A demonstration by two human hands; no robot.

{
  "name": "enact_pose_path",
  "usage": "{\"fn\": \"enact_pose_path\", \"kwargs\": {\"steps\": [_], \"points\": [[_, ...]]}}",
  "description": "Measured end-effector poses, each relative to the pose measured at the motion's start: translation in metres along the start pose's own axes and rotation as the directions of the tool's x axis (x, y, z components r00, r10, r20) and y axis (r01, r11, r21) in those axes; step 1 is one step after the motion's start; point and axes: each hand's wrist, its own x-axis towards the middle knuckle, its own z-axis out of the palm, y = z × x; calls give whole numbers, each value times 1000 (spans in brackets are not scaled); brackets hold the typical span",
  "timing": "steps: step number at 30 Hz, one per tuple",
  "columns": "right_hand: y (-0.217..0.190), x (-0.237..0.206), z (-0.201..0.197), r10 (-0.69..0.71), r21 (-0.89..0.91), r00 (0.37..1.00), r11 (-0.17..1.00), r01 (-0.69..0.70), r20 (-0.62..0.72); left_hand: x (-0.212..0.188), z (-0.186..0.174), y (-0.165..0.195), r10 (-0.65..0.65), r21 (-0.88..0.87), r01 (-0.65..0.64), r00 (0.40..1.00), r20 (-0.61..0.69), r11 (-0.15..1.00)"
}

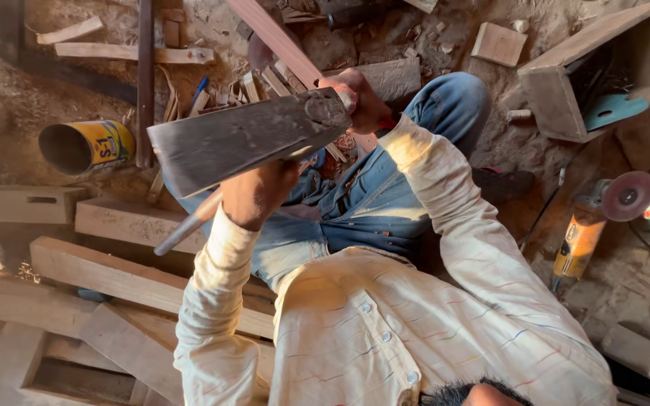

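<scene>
My left hand (pixel 253 194) grips the wooden handle (pixel 183 231) of a broad hatchet, whose dark metal blade (pixel 242 141) is raised flat in front of my chest. My right hand (pixel 361 96) holds a long reddish wooden strip (pixel 276 39) that slants up and away to the left. The lower end of the strip is hidden behind the blade and my hand. The blade's head sits close to my right hand. I sit on the ground in blue jeans (pixel 385 195) and a pale striped shirt, with one knee raised.
A yellow can (pixel 88 145) lies on its side at left. Thick wooden beams (pixel 114 278) are stacked at lower left. An open wooden box (pixel 558 98) stands at upper right, an orange angle grinder (pixel 588 225) at right. Wood scraps litter the dirt floor.
</scene>
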Motion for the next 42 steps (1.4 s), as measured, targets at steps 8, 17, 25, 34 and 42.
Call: {"fn": "enact_pose_path", "kwargs": {"steps": [8,17,25,34,42], "points": [[8,-14,13,9,-13,1000,1000,-9,17,9,-13,21,236,63,-228,953,-188,972],[16,-20,10,16,6,1000,1000,-16,18,23,-23,22,110,62,-108,994,-30,992],[19,-18,20,28,13,998,999,-29,59,13,3,6,-16,263,-24,989,148,964],[29,-31,25,48,43,996,998,-51,79,8,-18,10,166,156,-173,985,56,973],[35,-18,-10,-44,210,999,977,39,20,19,7,-6,82,250,-86,996,28,965]]}}
